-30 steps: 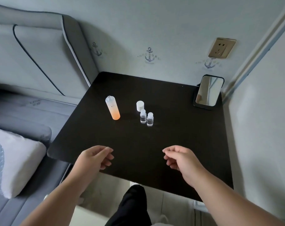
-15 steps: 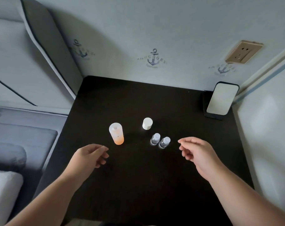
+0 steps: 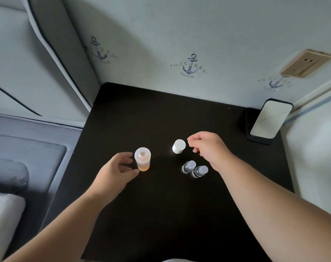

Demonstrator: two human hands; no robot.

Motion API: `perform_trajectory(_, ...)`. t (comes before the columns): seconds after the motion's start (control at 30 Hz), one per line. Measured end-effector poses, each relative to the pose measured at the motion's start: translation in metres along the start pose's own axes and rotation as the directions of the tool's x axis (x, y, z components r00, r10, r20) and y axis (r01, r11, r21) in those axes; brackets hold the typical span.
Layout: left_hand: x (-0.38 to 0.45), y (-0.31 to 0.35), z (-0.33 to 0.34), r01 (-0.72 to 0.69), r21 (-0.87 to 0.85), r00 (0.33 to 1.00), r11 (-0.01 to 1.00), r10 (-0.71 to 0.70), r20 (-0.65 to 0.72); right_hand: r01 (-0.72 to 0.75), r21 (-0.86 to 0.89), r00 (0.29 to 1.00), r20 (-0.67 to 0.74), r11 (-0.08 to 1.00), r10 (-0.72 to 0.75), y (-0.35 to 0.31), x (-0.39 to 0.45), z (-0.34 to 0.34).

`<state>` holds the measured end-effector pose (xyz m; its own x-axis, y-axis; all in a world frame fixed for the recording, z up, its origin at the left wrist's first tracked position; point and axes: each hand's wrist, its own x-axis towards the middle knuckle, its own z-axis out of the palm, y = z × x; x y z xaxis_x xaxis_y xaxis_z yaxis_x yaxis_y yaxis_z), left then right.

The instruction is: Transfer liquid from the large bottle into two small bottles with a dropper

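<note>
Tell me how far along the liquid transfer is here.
Barely started. The large bottle stands uncapped, its white cap set aside. The left hand closes in on the bottle; the right hand reaches near the cap. Both small bottles look capped; no dropper is visible.

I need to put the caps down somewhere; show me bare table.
Bare: the black tabletop nearer than the two small clear bottles, and behind the white cap toward the wall. Crowded: between the tall orange-tinted bottle and those bottles.

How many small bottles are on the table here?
2. One small bottle and the other stand side by side at mid-table, just below the white cap. None seems hidden.
</note>
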<state>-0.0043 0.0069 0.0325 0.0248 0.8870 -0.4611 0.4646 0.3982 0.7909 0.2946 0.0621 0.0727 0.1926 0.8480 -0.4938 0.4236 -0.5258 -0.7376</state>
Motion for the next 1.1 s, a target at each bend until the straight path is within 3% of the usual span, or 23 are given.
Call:
perform_trajectory(0.2,0.011,0.012,0.013,-0.114,0.131,0.993,0.985,0.111,0.033,0.045,-0.371,0.997,0.077,0.927,-0.018,-0.007,0.023,0.029)
perform_trajectory(0.47,0.017,0.013,0.027,-0.089,0.121,0.996,0.989,0.089,0.008,0.053,-0.739,0.988,0.136,0.672,0.072,-0.024,0.035,0.047)
perform_trajectory(0.57,0.021,0.014,0.031,-0.079,0.119,0.997,0.990,0.078,0.013,0.087,-0.674,0.991,0.133,0.733,0.005,-0.030,0.031,0.039)
perform_trajectory(0.7,0.022,0.023,0.033,-0.120,0.131,0.993,0.984,0.119,0.014,0.165,-0.254,0.976,0.184,0.953,-0.120,-0.041,0.004,0.026)
perform_trajectory(0.87,0.017,0.044,0.032,-0.204,0.244,0.978,0.948,0.208,0.006,0.326,-0.004,0.914,0.255,0.945,-0.315,-0.052,-0.031,0.010)
perform_trajectory(0.93,0.014,0.051,0.031,-0.229,0.302,0.972,0.925,0.235,0.017,0.391,-0.002,0.890,0.255,0.920,-0.377,-0.052,-0.038,0.005)
perform_trajectory(1.1,0.008,0.061,0.031,-0.251,0.439,0.963,0.863,0.268,0.024,0.538,-0.222,0.837,0.255,0.813,-0.484,-0.054,-0.047,-0.002)
